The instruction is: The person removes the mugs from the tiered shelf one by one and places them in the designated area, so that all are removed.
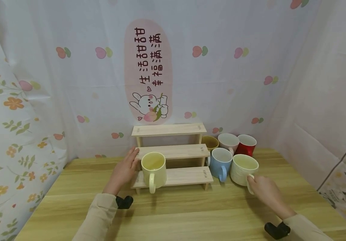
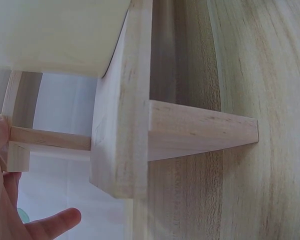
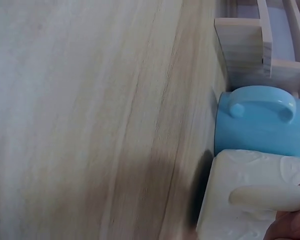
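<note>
My left hand (image 1: 124,172) holds the left end of the middle step of a three-tier wooden stand (image 1: 173,152); in the left wrist view one finger (image 2: 55,225) sticks out free. A pale yellow mug (image 1: 154,167) is upright on the lowest step, its handle facing me. On the right, my right hand (image 1: 264,190) grips the handle of a cream mug (image 1: 240,172) with a raised pattern. The right wrist view has this cream mug (image 3: 250,172) beside a light blue mug (image 3: 260,130). Whether its base touches the table cannot be told.
Behind the cream and blue mugs stand a mustard mug (image 1: 210,142), a pale pink mug (image 1: 228,140) and a red mug (image 1: 246,145). The wooden table (image 1: 173,217) runs back to a patterned curtain (image 1: 221,83). A dark cable (image 1: 341,157) hangs at the far right.
</note>
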`<state>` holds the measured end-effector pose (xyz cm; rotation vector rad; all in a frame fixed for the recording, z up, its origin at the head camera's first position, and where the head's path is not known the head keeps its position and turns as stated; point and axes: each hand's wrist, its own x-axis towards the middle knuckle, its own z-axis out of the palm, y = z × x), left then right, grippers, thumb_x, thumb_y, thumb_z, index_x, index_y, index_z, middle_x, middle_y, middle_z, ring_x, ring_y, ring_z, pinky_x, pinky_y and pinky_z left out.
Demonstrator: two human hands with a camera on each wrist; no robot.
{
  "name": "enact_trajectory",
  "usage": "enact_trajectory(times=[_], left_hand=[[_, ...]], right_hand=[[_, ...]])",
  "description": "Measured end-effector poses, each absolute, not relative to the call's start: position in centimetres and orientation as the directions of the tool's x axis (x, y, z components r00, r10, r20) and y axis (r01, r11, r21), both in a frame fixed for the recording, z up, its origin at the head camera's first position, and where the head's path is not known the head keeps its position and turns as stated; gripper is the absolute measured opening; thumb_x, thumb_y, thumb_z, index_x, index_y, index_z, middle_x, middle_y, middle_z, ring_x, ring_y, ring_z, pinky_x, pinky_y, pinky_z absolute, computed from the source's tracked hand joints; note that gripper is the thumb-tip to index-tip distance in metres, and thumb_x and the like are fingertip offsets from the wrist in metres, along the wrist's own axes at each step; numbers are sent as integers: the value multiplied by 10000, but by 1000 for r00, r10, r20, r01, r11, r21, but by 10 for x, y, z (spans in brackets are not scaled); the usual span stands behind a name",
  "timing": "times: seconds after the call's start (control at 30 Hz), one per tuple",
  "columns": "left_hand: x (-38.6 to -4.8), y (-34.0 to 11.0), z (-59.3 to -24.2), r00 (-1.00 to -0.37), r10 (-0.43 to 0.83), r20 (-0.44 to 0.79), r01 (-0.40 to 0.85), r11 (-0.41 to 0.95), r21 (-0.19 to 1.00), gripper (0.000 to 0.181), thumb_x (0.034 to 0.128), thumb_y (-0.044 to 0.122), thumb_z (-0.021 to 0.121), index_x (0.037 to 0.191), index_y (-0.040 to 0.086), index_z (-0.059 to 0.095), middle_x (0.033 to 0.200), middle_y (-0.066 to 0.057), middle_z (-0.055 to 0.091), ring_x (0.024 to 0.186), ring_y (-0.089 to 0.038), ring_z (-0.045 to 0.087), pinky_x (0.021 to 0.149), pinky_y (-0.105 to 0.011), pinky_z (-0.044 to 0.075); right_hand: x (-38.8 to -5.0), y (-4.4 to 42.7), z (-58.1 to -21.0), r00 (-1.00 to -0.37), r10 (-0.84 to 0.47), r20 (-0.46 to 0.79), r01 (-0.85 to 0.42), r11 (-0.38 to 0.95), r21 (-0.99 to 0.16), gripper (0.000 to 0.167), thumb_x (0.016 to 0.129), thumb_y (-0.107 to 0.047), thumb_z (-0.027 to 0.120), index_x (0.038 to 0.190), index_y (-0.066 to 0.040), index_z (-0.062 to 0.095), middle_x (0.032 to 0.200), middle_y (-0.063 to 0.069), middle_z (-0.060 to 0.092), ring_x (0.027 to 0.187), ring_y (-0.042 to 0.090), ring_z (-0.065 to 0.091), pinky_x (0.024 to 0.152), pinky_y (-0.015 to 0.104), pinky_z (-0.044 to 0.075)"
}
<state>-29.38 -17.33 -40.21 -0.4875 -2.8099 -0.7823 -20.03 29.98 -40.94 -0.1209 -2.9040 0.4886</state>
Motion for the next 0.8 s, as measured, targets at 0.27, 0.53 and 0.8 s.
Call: enact_trajectory(times=[0.27,0.53,0.8], left_hand=[[-293,-173,-400,-932,263,248,352,812,465,496,1050,228,361,1515,82,272,1577,-157,219,1337,-442,374,1034,-632,323],[-293,-174,-400,-931,265,253,357,811,463,498,1049,231,364,1515,82,272,1577,-157,217,1345,-435,367,1038,-633,316],[-294,-174,-401,-929,269,253,360,810,463,499,1049,228,365,1515,79,269,1577,-159,216,1355,-424,358,1043,-628,315]], right_hand=[[-207,298,-413,-976,134,172,67,935,-349,456,1003,-256,324,593,-107,457,558,40,448,558,215,431,497,332,324],[-215,295,-417,-972,176,154,106,918,-383,453,1001,-246,299,593,-107,440,563,48,435,545,211,424,491,326,315],[-223,293,-420,-966,221,135,149,900,-410,483,991,-258,303,560,-95,450,562,63,464,542,232,451,472,348,336]])
